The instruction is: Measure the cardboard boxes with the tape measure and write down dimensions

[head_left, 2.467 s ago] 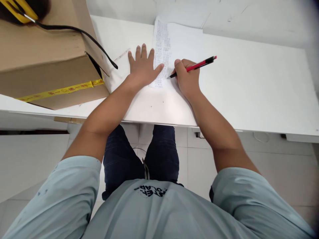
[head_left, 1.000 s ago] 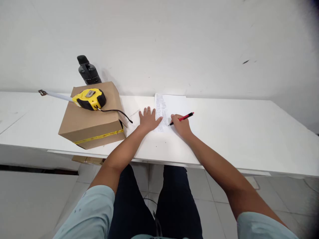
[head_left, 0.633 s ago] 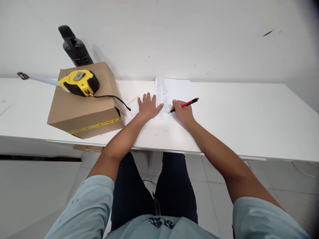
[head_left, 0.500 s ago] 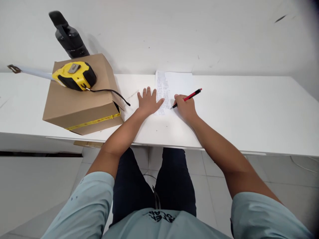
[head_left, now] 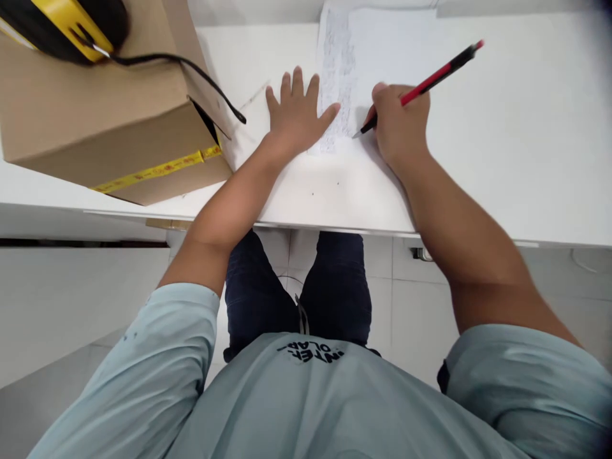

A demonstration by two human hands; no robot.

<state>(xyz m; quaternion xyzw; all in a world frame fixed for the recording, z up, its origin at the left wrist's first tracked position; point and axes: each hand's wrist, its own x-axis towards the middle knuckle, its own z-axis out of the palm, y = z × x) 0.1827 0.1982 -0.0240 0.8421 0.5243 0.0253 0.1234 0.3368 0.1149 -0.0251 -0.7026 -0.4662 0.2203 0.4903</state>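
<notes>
A sheet of white paper (head_left: pixel 382 54) lies on the white table, its left part covered in small handwriting. My left hand (head_left: pixel 297 118) rests flat with fingers spread at the paper's left edge, the thumb over the writing. In my right hand (head_left: pixel 401 124) is a red and black pen (head_left: pixel 433 78), gripped between thumb and fingers and tilted up to the right. The pen's tip is at the paper, just right of the written part; whether it touches I cannot tell.
Left of my left hand stands a cardboard box (head_left: pixel 115 134) with yellow tape on its side. On top lies a yellow and black tape measure (head_left: pixel 90 29) with a black wrist strap (head_left: pixel 176 58), cut off by the view. The white table's front edge (head_left: pixel 335 227) runs above my legs.
The view has tipped down and come closer, so the dark bottle behind the box has left the picture. Both hands keep their places at the paper, the pen still held.
</notes>
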